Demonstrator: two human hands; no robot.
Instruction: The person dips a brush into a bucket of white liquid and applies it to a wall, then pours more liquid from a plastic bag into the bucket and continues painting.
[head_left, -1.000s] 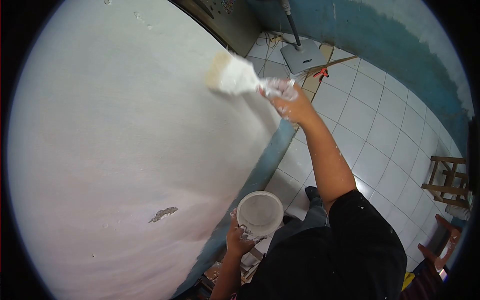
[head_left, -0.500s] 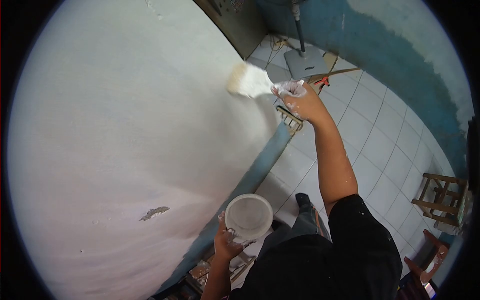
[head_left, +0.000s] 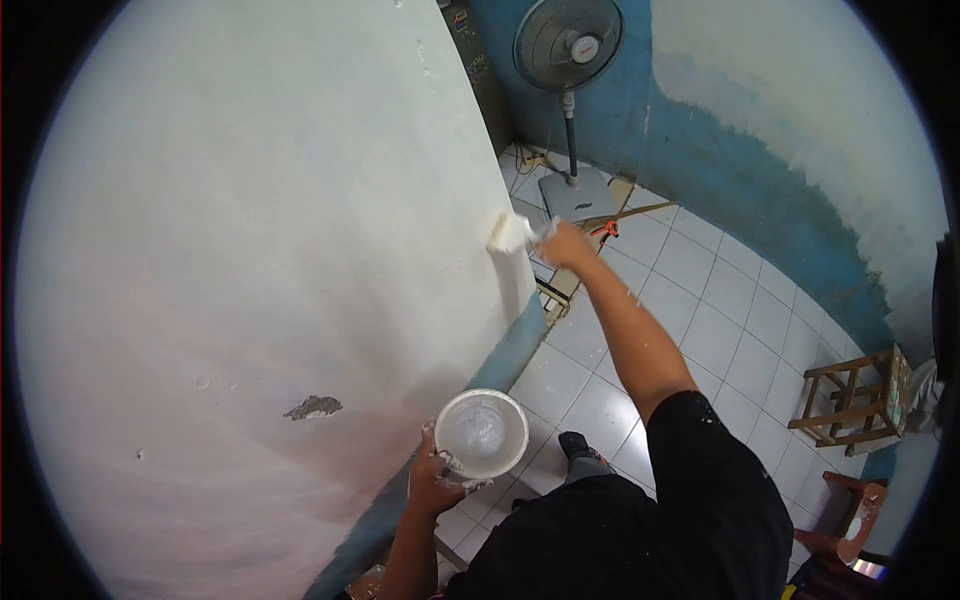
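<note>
My right hand point(head_left: 562, 246) is closed round the handle of a wide paintbrush point(head_left: 512, 233), whose pale bristles lie against the white wall point(head_left: 400, 200) close to its edge. The hand is slightly blurred. Lower down, my left hand point(head_left: 436, 472) grips a round whitish tub point(head_left: 482, 434) by its side, with white smears on the fingers. The inside of the tub looks whitish. A grey chipped patch point(head_left: 312, 407) shows on the wall left of the tub.
A standing fan point(head_left: 570, 45) is at the top, beside the blue wall point(head_left: 700, 140). A wooden stool point(head_left: 855, 400) and a reddish-brown seat point(head_left: 850, 515) stand on the right. White tiles point(head_left: 690, 290) cover the floor. A blue band point(head_left: 515, 345) edges the painted wall.
The view has tilted up, bringing the fan's head into sight. My right hand and the brush appear lower, beside the wall's edge. The tub remains in my left hand.
</note>
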